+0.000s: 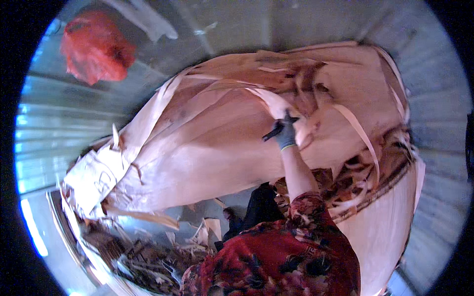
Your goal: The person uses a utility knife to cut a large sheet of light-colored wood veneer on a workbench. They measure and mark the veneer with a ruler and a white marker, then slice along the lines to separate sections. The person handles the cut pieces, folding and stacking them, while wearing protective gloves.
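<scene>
My right hand (285, 130), in a dark glove with a grey cuff, reaches out over a broad stack of thin wood veneer sheets (217, 148). Its fingers close on a pale, curling veneer strip (271, 102) that rises off the top sheet; blur softens the fingertips. A narrow veneer strip (359, 129) bends over the sheets to the right of this hand. At the lower left, a greyish shape beside my red patterned sleeve may be my left hand (170, 270); its fingers cannot be made out.
A red plastic bag (97, 48) lies on the floor at the far left. Broken veneer scraps (143, 256) pile up at the lower left, with more torn pieces (360, 177) at the right. A pale marked sheet (96, 180) covers the stack's left end. Another veneer stack (382, 227) stands at the right.
</scene>
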Action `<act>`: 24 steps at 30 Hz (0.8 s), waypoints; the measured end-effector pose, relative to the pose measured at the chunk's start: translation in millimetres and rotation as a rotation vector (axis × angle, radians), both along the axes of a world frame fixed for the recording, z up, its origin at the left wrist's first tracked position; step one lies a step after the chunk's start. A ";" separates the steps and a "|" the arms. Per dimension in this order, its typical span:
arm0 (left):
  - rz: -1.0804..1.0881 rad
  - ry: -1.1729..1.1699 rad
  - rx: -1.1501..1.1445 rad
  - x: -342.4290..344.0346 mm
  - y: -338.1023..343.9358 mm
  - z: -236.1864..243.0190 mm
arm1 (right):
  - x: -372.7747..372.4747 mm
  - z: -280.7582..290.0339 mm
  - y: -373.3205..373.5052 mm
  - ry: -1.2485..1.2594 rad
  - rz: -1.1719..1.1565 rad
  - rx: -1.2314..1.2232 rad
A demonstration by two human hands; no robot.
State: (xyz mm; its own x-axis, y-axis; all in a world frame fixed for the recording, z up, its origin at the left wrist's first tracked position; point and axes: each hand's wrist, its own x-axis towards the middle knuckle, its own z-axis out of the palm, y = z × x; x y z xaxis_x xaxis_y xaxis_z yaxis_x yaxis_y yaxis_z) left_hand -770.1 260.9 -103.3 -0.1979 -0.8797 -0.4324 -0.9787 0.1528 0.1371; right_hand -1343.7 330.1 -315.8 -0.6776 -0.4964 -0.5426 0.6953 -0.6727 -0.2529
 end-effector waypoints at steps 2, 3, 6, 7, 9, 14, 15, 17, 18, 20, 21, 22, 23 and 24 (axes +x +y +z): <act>0.079 -0.052 0.003 20.7 5.9 18.8 | -25.5 -25.3 3.4 -0.198 -0.046 0.139; 0.111 -0.071 0.002 30.3 10.4 25.8 | -38.6 -33.8 5.2 -0.417 -0.039 0.116; 0.195 -0.115 0.000 56.9 26.9 42.6 | -44.7 -48.4 10.2 -0.298 -0.070 0.255; 0.217 -0.119 0.005 64.0 33.3 45.5 | -45.4 -48.7 15.9 -0.487 -0.054 0.240; 0.253 -0.119 0.003 74.4 44.9 47.5 | -49.1 -44.6 28.8 -0.370 -0.072 0.077; 0.283 -0.070 0.000 79.3 59.7 40.9 | -72.7 -7.9 56.7 -0.088 -0.130 0.011; 0.281 -0.052 0.002 76.5 57.9 37.9 | -81.3 7.3 64.2 -0.101 -0.180 0.151; 0.261 -0.019 -0.003 69.2 51.8 32.6 | -91.9 45.2 84.0 0.028 -0.225 0.077; 0.252 0.004 -0.005 64.3 47.4 29.8 | -95.6 64.7 96.4 0.072 -0.284 0.091; 0.227 0.044 -0.007 53.7 36.1 22.9 | -100.6 103.8 131.8 0.171 -0.343 0.135; 0.156 0.038 -0.067 48.2 30.2 19.5 | -94.1 118.7 155.8 0.331 -0.276 0.058; 0.204 0.092 -0.007 43.4 22.0 15.0 | -93.7 131.0 174.6 0.341 -0.272 0.034; 0.206 0.122 0.009 39.9 15.2 10.9 | -91.1 140.6 193.6 0.470 -0.086 -0.327; 0.243 0.171 0.043 35.0 5.9 3.7 | -83.3 150.9 220.2 0.589 -0.058 0.018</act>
